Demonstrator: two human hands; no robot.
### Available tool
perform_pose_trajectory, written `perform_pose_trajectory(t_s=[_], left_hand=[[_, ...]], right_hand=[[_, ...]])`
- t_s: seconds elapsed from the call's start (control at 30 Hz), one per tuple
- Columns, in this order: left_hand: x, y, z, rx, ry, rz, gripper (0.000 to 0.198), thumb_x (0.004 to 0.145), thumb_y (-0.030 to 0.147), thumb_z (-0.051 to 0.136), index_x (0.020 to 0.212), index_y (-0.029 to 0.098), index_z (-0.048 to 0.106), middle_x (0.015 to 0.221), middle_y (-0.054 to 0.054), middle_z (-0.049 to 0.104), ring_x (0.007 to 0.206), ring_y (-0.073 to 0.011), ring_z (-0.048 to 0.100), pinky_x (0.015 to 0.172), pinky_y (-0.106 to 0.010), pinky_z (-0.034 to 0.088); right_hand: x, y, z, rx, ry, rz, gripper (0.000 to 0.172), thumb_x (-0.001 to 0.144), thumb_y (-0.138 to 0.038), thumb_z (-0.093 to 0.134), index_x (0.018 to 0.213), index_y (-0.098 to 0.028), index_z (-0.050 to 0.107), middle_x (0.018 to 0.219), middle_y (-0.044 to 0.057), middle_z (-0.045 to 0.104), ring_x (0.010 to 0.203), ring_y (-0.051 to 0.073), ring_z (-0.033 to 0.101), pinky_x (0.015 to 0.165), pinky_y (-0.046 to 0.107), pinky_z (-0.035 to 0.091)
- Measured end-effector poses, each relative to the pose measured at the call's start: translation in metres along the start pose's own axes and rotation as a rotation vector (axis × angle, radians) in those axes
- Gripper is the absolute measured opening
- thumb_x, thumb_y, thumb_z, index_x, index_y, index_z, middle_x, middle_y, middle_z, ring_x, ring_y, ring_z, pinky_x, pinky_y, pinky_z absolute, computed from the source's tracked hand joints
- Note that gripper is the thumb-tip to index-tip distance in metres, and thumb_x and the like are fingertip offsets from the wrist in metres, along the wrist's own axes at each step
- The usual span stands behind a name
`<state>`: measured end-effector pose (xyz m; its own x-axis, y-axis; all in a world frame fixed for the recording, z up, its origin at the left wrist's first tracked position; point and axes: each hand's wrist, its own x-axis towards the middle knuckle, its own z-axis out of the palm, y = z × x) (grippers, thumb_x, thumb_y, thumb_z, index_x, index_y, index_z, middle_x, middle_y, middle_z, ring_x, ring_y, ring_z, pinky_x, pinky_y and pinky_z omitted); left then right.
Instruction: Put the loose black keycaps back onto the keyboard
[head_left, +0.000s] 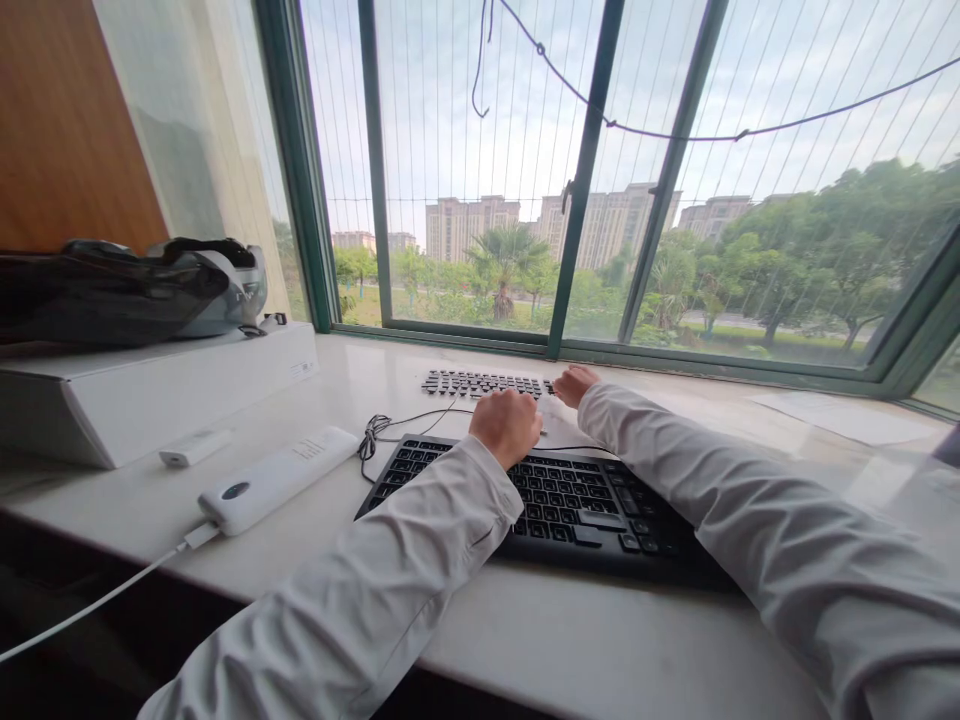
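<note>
A black keyboard lies on the white sill; many of its key positions look bare, while several larger caps remain on its right part. Beyond it, loose dark keycaps are laid out in rows. My left hand is closed in a fist above the keyboard's far edge, and its fingers hide whatever they hold. Farther back, my right hand has its fingers pinched together at the right end of the rows, against a small dark keycap.
A coiled black cable lies behind the keyboard's left corner. To the left are a white power bank with a cable plugged in, a small white block and a white box bearing a dark bag. A green-framed window stands behind.
</note>
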<state>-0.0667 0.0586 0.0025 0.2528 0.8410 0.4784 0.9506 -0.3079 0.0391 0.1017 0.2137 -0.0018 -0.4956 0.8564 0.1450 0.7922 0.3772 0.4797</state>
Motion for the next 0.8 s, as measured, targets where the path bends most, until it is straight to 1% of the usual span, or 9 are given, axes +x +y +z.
perform_pose_trajectory(t_s=[0.1,0.23,0.3,0.37,0.43,0.53,0.63,0.73,0.8], left_hand=[[0.000,-0.001,-0.001,-0.014,0.004,0.006,0.035,0.086,0.035,0.044,0.090,0.014,0.072,0.081,-0.015,0.068,0.084,-0.0268,0.065,0.075,-0.038,0.050],[0.001,-0.003,-0.003,-0.022,0.023,0.011,0.036,0.086,0.036,0.044,0.089,0.014,0.072,0.081,-0.015,0.068,0.083,-0.0285,0.065,0.074,-0.040,0.050],[0.001,-0.003,-0.004,-0.028,0.031,0.013,0.036,0.085,0.037,0.045,0.087,0.015,0.073,0.081,-0.015,0.068,0.083,-0.0292,0.065,0.073,-0.040,0.050],[0.001,-0.002,-0.004,-0.035,0.029,0.011,0.036,0.085,0.039,0.046,0.087,0.015,0.073,0.082,-0.015,0.069,0.084,-0.0291,0.065,0.074,-0.040,0.050],[0.000,-0.002,-0.004,-0.038,0.028,0.009,0.037,0.085,0.040,0.046,0.087,0.016,0.073,0.083,-0.015,0.069,0.085,-0.0289,0.065,0.075,-0.040,0.049],[0.000,-0.001,0.000,-0.046,0.033,0.022,0.037,0.085,0.041,0.046,0.086,0.016,0.074,0.082,-0.015,0.069,0.084,-0.0282,0.065,0.075,-0.039,0.049],[0.001,0.000,0.002,-0.100,0.043,0.105,0.039,0.085,0.044,0.047,0.079,0.016,0.074,0.074,-0.013,0.069,0.078,-0.0266,0.066,0.071,-0.036,0.048],[0.001,0.001,0.002,-0.259,0.060,0.278,0.037,0.086,0.045,0.049,0.081,0.018,0.074,0.074,-0.009,0.070,0.075,-0.0231,0.066,0.072,-0.034,0.049],[0.001,0.003,0.002,-0.404,0.050,0.427,0.031,0.085,0.043,0.054,0.096,0.021,0.072,0.085,-0.005,0.073,0.083,-0.0202,0.067,0.078,-0.031,0.048]], right_hand=[[-0.024,0.006,-0.016,0.021,0.091,0.004,0.029,0.090,-0.025,0.047,0.095,-0.012,0.073,0.088,0.015,0.071,0.091,0.023,0.061,0.085,0.034,0.037],[-0.077,0.017,-0.038,0.056,0.217,0.062,0.037,0.093,-0.037,0.041,0.107,-0.020,0.071,0.079,0.008,0.072,0.080,0.019,0.061,0.086,0.034,0.035],[-0.109,0.019,-0.044,0.182,0.343,0.088,0.035,0.090,-0.042,0.045,0.099,-0.024,0.074,0.068,0.004,0.071,0.069,0.017,0.061,0.082,0.033,0.037],[-0.139,0.017,-0.046,0.315,0.409,0.095,0.033,0.088,-0.044,0.048,0.095,-0.024,0.074,0.071,0.003,0.071,0.066,0.016,0.061,0.069,0.029,0.040],[-0.162,0.013,-0.043,0.400,0.462,0.102,0.031,0.087,-0.043,0.051,0.089,-0.024,0.075,0.077,0.003,0.072,0.066,0.015,0.061,0.065,0.027,0.041],[-0.179,0.006,-0.037,0.510,0.465,0.116,0.027,0.084,-0.040,0.055,0.080,-0.022,0.075,0.080,0.002,0.073,0.065,0.013,0.061,0.066,0.026,0.044],[-0.184,0.001,-0.036,0.639,0.420,0.140,0.024,0.081,-0.039,0.059,0.078,-0.021,0.074,0.084,0.002,0.074,0.070,0.015,0.065,0.067,0.025,0.047],[-0.187,-0.002,-0.040,0.765,0.341,0.105,0.024,0.078,-0.041,0.061,0.078,-0.021,0.074,0.081,0.002,0.074,0.073,0.016,0.067,0.069,0.025,0.048],[-0.189,-0.004,-0.043,0.838,0.271,0.021,0.024,0.077,-0.041,0.062,0.078,-0.020,0.073,0.081,0.002,0.074,0.074,0.017,0.067,0.071,0.025,0.049]])
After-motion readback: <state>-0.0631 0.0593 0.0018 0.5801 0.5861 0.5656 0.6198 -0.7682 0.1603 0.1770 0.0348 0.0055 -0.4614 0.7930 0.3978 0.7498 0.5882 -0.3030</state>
